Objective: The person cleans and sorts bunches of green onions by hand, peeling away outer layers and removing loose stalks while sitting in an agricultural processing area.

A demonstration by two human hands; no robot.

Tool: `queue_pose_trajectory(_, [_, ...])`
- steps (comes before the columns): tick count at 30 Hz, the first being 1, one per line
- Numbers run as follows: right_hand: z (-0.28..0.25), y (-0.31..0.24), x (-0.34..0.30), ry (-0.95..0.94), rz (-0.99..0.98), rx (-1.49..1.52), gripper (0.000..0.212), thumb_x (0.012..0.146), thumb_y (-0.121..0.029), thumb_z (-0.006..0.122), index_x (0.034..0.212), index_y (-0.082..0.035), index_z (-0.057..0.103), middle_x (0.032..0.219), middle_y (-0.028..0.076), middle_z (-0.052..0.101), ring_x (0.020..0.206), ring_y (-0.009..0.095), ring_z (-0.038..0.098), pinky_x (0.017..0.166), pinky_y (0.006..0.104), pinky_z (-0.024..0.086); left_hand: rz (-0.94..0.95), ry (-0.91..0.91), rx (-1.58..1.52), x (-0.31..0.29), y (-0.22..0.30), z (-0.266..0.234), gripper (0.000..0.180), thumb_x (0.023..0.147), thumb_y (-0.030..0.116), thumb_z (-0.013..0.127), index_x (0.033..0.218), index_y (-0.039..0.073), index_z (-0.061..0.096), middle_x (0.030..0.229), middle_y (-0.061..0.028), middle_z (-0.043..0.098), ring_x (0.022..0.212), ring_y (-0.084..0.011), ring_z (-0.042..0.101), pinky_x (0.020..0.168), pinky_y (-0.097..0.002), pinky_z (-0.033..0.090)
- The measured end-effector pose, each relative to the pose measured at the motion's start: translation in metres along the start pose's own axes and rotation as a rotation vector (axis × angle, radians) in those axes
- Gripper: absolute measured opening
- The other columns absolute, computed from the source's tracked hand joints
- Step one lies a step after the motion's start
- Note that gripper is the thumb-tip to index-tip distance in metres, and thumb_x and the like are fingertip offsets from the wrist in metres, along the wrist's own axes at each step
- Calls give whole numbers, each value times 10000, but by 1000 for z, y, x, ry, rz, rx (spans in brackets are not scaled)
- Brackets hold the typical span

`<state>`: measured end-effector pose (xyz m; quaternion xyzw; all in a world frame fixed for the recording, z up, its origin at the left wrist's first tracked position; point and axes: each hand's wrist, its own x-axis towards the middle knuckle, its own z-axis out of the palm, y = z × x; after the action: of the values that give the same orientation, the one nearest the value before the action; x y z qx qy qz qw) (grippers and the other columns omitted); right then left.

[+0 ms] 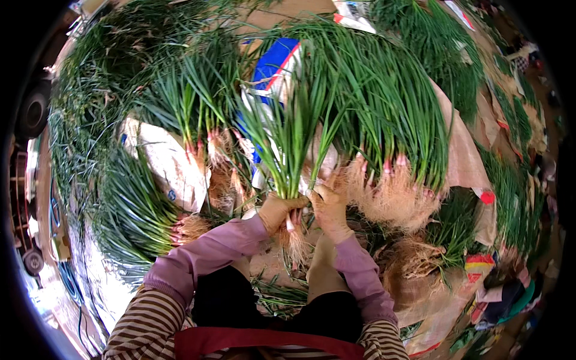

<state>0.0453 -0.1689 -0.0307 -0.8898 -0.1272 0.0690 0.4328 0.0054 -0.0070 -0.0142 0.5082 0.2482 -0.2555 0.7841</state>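
My left hand (pixel 277 211), in a tan glove, is closed around a bunch of green onions (pixel 288 144). The leaves point away from me, and pinkish stem ends with pale stringy roots (pixel 295 243) hang below the fist. Right beside it, my right hand (pixel 330 207), also gloved, is closed with its thumb and fingers at the base of a thin green onion (pixel 321 157) next to the bunch. The exact grip of the right fingers is partly hidden.
A large pile of green onions (pixel 396 114) lies to the right, roots toward me. Smaller bunches (pixel 135 210) lie to the left. A blue and white sack (pixel 276 63) lies beyond my hands. Loose roots (pixel 414 258) are heaped at the near right. A wheel (pixel 36 109) stands far left.
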Motion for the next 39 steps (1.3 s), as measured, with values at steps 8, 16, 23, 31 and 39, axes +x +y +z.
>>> queue_pose_trajectory(8, [-86,11,14,-153,247,-682,285,877,-349,569,860,-73,641,750,125,649,626,260,613,584,387,482,187,32,-156,-2,15,-12,128,847,130,638,923,36,597,720,-26,600,602,-141,590,525,-266,489])
queue_pose_trajectory(16, [-107,5,40,0,500,-467,299,889,-311,568,941,-23,631,697,99,626,596,183,606,504,303,479,-22,-80,-32,-5,23,-3,104,842,119,640,858,23,601,599,-38,575,485,-128,537,461,-249,431])
queue_pose_trajectory(23, [-25,-10,-35,-380,60,257,332,911,-361,547,924,-42,638,668,44,558,570,140,511,518,291,427,-129,-73,59,6,14,5,223,834,205,671,698,31,649,543,-53,599,430,-111,536,425,-231,415])
queue_pose_trajectory(31, [-2,-10,-2,-40,43,17,255,878,-279,590,899,-28,634,591,92,538,543,216,541,559,394,437,31,-56,105,-3,4,3,244,847,192,651,679,17,628,511,-76,591,395,-134,550,362,-242,410])
queue_pose_trajectory(39, [7,-6,-14,1,465,872,207,910,-204,571,818,-22,610,646,1,571,505,74,464,425,219,342,-43,-74,-38,-8,11,14,245,851,196,639,689,13,623,520,-81,584,392,-144,540,358,-263,409])
